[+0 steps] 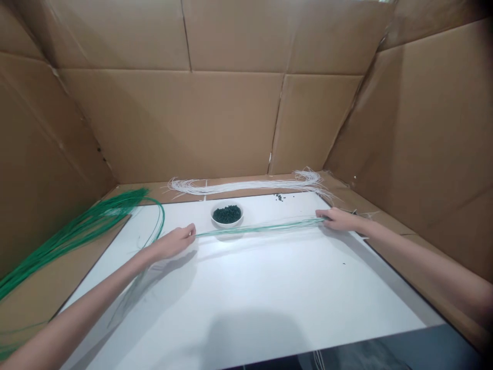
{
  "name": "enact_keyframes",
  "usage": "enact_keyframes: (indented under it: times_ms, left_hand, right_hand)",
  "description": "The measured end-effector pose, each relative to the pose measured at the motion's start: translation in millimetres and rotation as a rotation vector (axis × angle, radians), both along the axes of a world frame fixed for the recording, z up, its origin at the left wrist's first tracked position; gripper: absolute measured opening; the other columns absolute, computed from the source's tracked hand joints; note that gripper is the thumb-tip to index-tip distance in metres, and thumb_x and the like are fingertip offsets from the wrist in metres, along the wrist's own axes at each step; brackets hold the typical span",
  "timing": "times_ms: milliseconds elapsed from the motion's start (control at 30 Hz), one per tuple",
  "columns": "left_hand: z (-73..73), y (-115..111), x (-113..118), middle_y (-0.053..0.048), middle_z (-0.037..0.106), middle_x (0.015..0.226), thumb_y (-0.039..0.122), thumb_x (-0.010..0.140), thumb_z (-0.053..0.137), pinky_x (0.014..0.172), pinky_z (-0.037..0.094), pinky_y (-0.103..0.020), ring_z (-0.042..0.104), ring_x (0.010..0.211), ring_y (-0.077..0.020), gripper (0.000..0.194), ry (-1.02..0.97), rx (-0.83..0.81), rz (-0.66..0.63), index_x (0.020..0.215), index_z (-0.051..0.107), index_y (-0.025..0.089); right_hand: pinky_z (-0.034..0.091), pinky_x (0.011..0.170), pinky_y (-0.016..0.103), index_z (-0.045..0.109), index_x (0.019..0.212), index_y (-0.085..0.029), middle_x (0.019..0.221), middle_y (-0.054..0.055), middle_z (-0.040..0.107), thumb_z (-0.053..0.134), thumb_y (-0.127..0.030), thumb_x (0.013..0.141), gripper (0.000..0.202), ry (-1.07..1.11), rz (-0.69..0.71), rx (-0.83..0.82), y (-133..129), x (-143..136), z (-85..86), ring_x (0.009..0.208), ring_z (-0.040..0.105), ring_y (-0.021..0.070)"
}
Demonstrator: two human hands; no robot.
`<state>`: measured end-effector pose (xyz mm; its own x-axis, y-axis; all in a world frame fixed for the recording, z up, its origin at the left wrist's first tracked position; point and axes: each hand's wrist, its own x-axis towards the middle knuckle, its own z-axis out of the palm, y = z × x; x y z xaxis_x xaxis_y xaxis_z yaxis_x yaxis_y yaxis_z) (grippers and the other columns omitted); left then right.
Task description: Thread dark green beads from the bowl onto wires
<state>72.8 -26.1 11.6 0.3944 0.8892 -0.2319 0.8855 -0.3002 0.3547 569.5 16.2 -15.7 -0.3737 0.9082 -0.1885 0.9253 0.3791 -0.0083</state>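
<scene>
A thin bundle of green and whitish strands (258, 227) stretches nearly straight between my hands, a little above the white board (269, 288). My left hand (177, 241) is closed on the bundle's left part, and some strands trail behind it toward the lower left. At the other end my right hand (336, 220) pinches the strands near the board's right edge. Just behind the bundle stands a white bowl (227, 224) filled with small dark green pieces (228, 214).
Long green strands (84, 226) lie in a thick bunch at the left. White strands (239, 186) stretch along the back on cardboard. Several dark bits (279, 197) are scattered near the board's back edge. Cardboard walls (231, 118) enclose the back and sides.
</scene>
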Motion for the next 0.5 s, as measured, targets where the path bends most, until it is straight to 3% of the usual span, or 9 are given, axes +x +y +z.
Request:
enact_keyframes:
  times_ms: [133,267,367,500]
  left_hand:
    - [16.9,4.9,-13.5,0.002,0.039,0.06,0.036,0.073,0.042,0.051,0.028,-0.022,0.035,0.054,-0.011,0.019,-0.215,-0.33,-0.01,0.077,0.046,0.018]
    - [13.0,12.9,-32.4,0.004,0.02,0.054,0.05,0.072,0.045,0.044,0.013,-0.024,0.015,0.046,-0.0081,0.034,-0.377,-0.715,0.048,0.062,0.04,0.018]
    - [4.0,20.6,-48.8,0.005,0.011,0.055,0.052,0.07,0.05,0.045,0.006,-0.025,0.007,0.047,-0.0076,0.039,-0.454,-0.835,0.082,0.059,0.032,0.018]
    - [-1.5,31.6,-67.2,0.006,0.009,0.056,0.052,0.068,0.053,0.044,0.006,-0.024,0.006,0.046,-0.0065,0.041,-0.483,-0.858,0.149,0.06,0.03,0.019]
  right_hand:
    - [0.035,0.058,0.023,0.059,0.071,-0.017,0.058,0.001,0.052,0.03,-0.028,0.079,0.033,0.198,-0.017,-0.094,-2.5,-0.7,8.9,0.058,0.049,0.0141]
    - [0.029,0.05,0.023,0.06,0.063,-0.015,0.051,0.0,0.046,0.037,-0.049,0.077,0.044,0.389,-0.032,-0.219,-1.4,6.4,12.2,0.05,0.04,0.0113]
    - [0.027,0.048,0.023,0.057,0.054,-0.014,0.046,-0.001,0.042,0.044,-0.059,0.07,0.049,0.331,-0.052,-0.233,3.5,13.7,8.9,0.047,0.037,0.0103]
    - [0.035,0.056,0.024,0.054,0.05,-0.015,0.048,0.001,0.048,0.036,-0.063,0.073,0.056,0.211,-0.07,-0.197,11.6,16.5,-4.3,0.05,0.043,0.0118]
